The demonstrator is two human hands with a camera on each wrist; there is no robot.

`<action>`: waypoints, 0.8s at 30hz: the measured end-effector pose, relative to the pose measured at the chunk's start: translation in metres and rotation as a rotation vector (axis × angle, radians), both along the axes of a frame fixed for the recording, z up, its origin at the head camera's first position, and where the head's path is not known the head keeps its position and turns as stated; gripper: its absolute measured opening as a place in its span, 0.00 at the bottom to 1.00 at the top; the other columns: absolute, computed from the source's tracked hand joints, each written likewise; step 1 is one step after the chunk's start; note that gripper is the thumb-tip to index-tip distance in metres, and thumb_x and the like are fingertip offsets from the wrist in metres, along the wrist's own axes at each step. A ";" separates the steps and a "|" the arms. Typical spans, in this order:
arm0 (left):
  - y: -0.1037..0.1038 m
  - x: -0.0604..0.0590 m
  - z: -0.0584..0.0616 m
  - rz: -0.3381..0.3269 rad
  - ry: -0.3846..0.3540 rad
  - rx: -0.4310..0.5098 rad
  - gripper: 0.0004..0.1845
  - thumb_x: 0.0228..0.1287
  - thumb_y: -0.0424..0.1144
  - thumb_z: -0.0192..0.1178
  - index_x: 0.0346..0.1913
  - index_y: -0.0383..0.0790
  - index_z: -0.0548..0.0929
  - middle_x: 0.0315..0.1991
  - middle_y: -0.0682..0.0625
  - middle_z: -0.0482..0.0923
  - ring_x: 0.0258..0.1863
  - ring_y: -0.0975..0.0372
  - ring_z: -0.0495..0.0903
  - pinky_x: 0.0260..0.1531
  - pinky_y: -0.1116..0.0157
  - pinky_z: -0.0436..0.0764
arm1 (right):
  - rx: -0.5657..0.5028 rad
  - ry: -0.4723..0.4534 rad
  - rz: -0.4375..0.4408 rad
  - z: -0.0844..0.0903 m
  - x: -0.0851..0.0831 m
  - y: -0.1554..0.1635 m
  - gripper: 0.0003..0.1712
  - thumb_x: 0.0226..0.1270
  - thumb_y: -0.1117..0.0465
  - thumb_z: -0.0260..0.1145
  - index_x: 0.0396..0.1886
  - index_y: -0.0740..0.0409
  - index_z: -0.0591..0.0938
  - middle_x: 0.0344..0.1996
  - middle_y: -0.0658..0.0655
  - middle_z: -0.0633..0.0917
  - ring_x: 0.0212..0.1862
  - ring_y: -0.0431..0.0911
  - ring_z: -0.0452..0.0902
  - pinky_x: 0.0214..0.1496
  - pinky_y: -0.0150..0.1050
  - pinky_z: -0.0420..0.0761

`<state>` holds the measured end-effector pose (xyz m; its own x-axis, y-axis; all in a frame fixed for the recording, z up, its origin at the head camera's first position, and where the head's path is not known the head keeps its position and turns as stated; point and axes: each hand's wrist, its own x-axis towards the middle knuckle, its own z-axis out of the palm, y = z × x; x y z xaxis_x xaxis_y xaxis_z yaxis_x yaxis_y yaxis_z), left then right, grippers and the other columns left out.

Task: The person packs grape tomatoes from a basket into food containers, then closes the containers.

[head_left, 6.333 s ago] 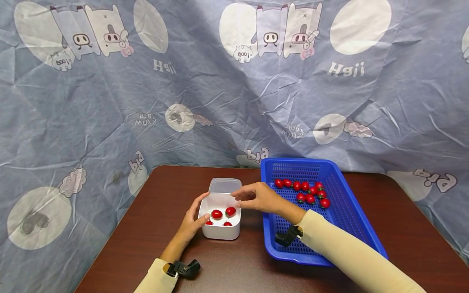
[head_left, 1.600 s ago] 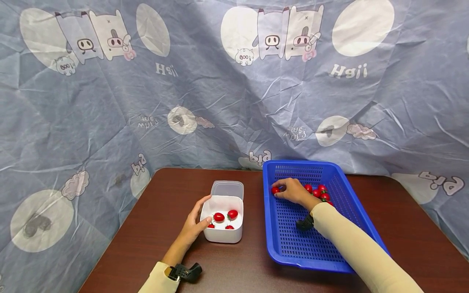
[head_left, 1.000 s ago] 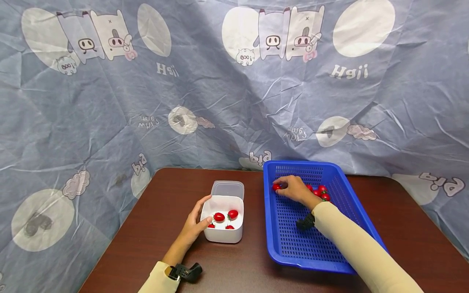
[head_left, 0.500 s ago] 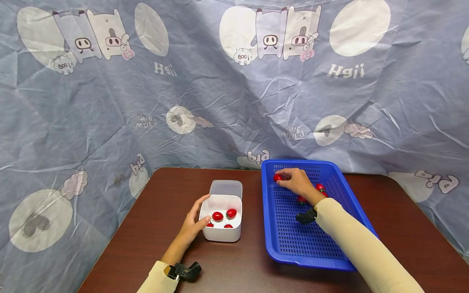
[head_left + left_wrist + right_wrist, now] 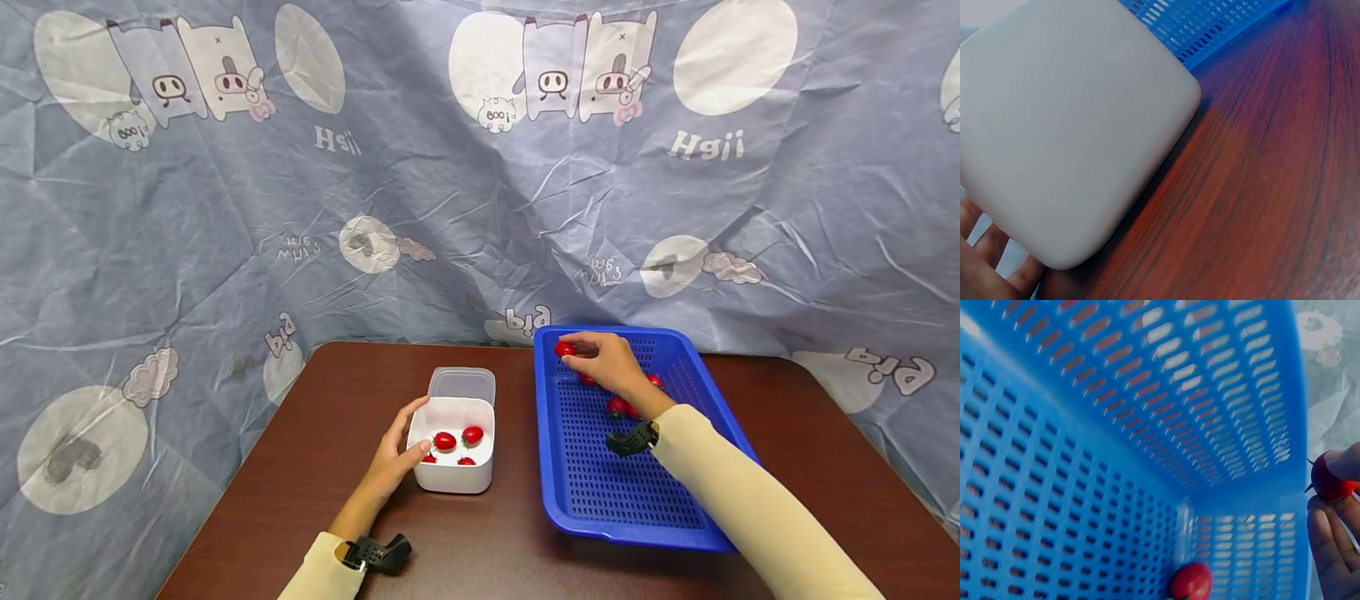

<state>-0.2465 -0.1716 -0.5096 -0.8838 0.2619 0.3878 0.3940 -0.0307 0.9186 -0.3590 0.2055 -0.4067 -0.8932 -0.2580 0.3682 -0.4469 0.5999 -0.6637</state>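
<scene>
My right hand [image 5: 606,361] pinches a cherry tomato [image 5: 565,349] between thumb and fingers, near the back left corner of the blue basket [image 5: 551,500]. In the right wrist view, this tomato [image 5: 1327,480] has green stem tips and is level with the basket rim. My left hand [image 5: 392,446] grips the left side of a white container [image 5: 453,478], its thumb over the near left rim. Several cherry tomatoes [image 5: 445,442] lie inside the container, the front ones partly hidden by its wall. In the left wrist view, the container's outer wall [image 5: 1079,125] hides most of the hand.
More cherry tomatoes [image 5: 617,407] lie in the basket, some hidden by my right hand and wrist. A clear lid [image 5: 462,383] is behind the container. The brown wooden table [image 5: 300,467] meets a patterned blue cloth [image 5: 390,183] at the back.
My right hand, near the container in the oldest frame, went into the basket and took hold of a tomato. It has since lifted it toward the back rim. The left hand stays at the container.
</scene>
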 end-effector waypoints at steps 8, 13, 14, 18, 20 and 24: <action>0.001 0.001 0.003 -0.008 -0.014 0.000 0.35 0.62 0.32 0.56 0.73 0.38 0.58 0.66 0.34 0.63 0.59 0.38 0.66 0.53 0.64 0.75 | -0.110 0.000 0.105 0.013 0.016 -0.020 0.21 0.56 0.61 0.74 0.51 0.56 0.85 0.41 0.56 0.87 0.39 0.46 0.85 0.40 0.31 0.80; 0.000 -0.002 -0.003 0.000 0.004 -0.006 0.35 0.63 0.34 0.56 0.73 0.43 0.59 0.66 0.36 0.64 0.59 0.42 0.68 0.53 0.64 0.74 | -0.134 0.016 0.163 0.019 0.027 -0.034 0.20 0.56 0.61 0.74 0.50 0.54 0.86 0.40 0.54 0.87 0.38 0.43 0.85 0.41 0.33 0.81; 0.000 -0.002 -0.004 0.000 0.008 -0.006 0.35 0.63 0.34 0.56 0.73 0.43 0.59 0.67 0.37 0.64 0.59 0.42 0.68 0.53 0.64 0.74 | -0.139 0.015 0.175 0.019 0.029 -0.037 0.20 0.56 0.61 0.74 0.50 0.54 0.86 0.41 0.53 0.87 0.38 0.43 0.84 0.42 0.34 0.81; 0.000 -0.003 -0.005 0.009 0.013 -0.009 0.35 0.63 0.36 0.57 0.73 0.44 0.60 0.66 0.38 0.65 0.59 0.42 0.69 0.53 0.64 0.75 | -0.157 -0.012 0.206 0.020 0.036 -0.047 0.20 0.56 0.61 0.74 0.50 0.55 0.85 0.41 0.52 0.87 0.39 0.42 0.84 0.43 0.37 0.81; -0.001 -0.003 -0.005 0.015 0.009 -0.013 0.35 0.63 0.36 0.57 0.72 0.44 0.60 0.66 0.38 0.65 0.59 0.42 0.69 0.52 0.63 0.75 | -0.176 -0.027 0.233 0.020 0.040 -0.052 0.20 0.57 0.61 0.74 0.51 0.57 0.85 0.41 0.53 0.87 0.40 0.44 0.84 0.44 0.39 0.82; -0.001 -0.003 -0.005 0.015 0.008 -0.021 0.35 0.63 0.36 0.57 0.73 0.43 0.60 0.66 0.38 0.65 0.59 0.42 0.69 0.52 0.63 0.75 | -0.207 -0.039 0.290 0.021 0.048 -0.062 0.20 0.57 0.65 0.73 0.51 0.61 0.84 0.41 0.58 0.87 0.41 0.49 0.84 0.45 0.44 0.81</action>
